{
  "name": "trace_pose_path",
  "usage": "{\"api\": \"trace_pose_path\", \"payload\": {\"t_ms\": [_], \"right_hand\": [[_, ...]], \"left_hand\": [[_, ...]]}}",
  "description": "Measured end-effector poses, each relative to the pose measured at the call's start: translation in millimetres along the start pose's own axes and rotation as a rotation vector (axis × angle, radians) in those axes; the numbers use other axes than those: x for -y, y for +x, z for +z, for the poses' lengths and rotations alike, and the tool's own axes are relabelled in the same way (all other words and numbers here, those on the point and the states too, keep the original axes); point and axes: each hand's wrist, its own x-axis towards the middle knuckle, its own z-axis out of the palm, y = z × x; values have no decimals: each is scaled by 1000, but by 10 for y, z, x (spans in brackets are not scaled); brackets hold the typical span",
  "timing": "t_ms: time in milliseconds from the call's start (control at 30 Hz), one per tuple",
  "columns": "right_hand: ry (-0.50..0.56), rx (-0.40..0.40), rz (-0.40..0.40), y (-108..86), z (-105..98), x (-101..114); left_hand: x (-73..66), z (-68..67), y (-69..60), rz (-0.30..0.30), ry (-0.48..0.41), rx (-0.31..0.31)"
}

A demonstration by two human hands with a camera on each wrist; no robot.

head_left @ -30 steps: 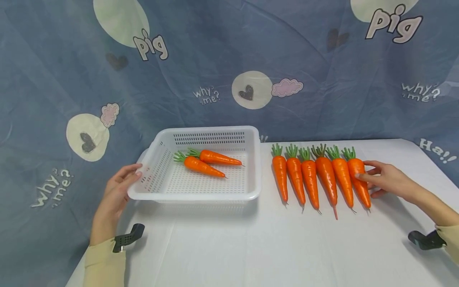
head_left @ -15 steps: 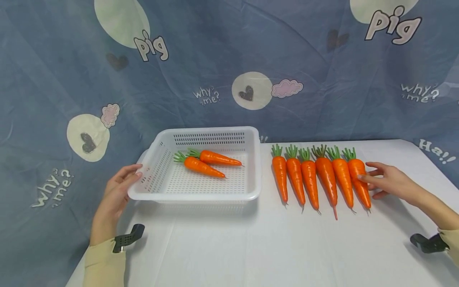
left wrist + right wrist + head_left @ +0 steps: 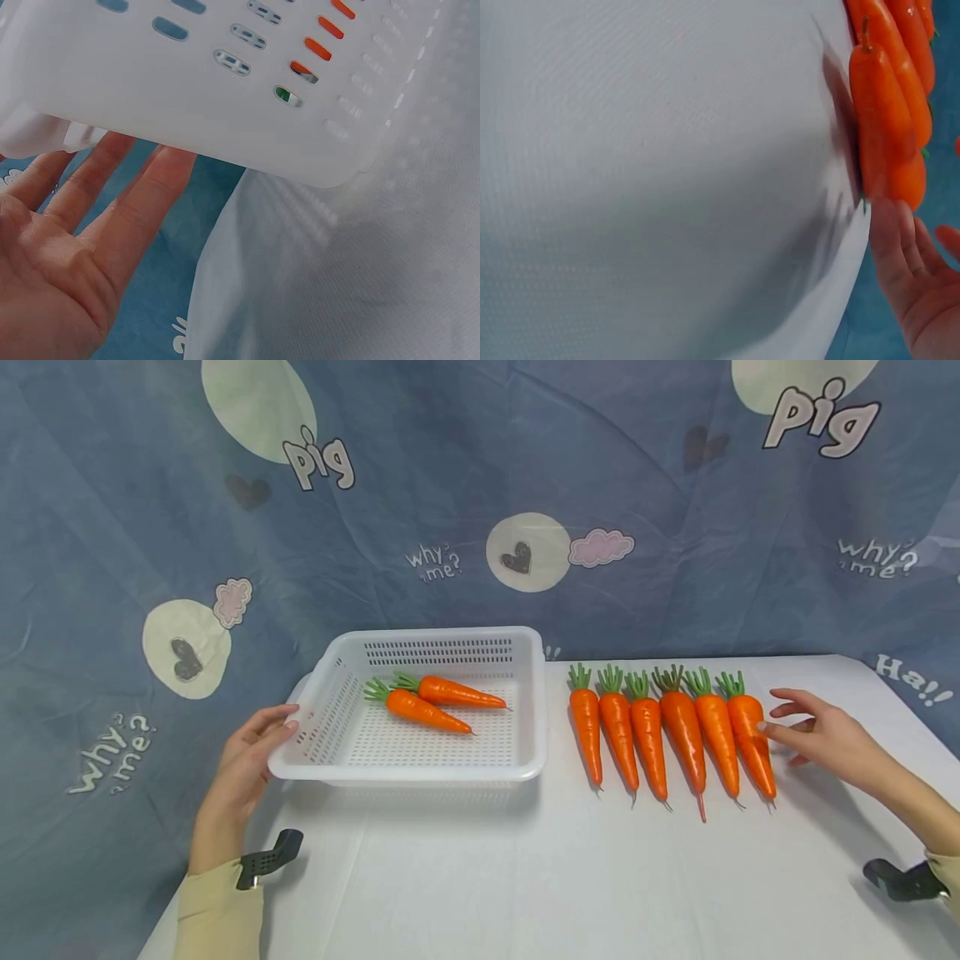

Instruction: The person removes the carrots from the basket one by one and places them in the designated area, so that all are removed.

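My left hand [image 3: 243, 764] reaches to the left end of a white slotted plastic basket [image 3: 405, 772], its fingers nearly straight and touching the rim. In the left wrist view, the fingertips pass out of sight behind the basket edge [image 3: 187, 120]. Two carrots [image 3: 427, 710] with green tops lie slanting inside the basket. To its right, several carrots [image 3: 651, 747] stand in a row, side by side, tops away from me. My right hand [image 3: 832, 739] is beside the rightmost carrot [image 3: 750, 739], fingers loose and spread. Its thumb tip overlaps that carrot's edge; whether it touches, I cannot tell.
A white cloth [image 3: 600, 877] covers the table. Behind it hangs a blue printed curtain [image 3: 420, 485], close to the basket's far side. Black wrist devices [image 3: 270, 858] sit on both forearms.
The right hand has drawn slightly right, its thumb and fingers easing away from the rightmost carrot. The left hand, basket and carrots keep their places; the head view has tilted up slightly.
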Motion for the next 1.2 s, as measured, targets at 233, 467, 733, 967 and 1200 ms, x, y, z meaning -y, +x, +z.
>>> {"api": "trace_pose_path", "payload": {"t_ms": [233, 467, 733, 967, 1200], "right_hand": [[-12, 8, -42, -43, 17, 146], [-15, 8, -79, -95, 74, 374], [-54, -26, -169, -90, 140, 623], [-60, -15, -231, -95, 209, 838], [-25, 30, -303, -93, 293, 1045]], "left_hand": [[5, -2, 6, 1, 14, -3], [10, -5, 12, -1, 22, -7], [6, -5, 6, 11, 14, 3], [8, -1, -1, 2, 4, 7], [-8, 10, 2, -2, 2, -3]]}}
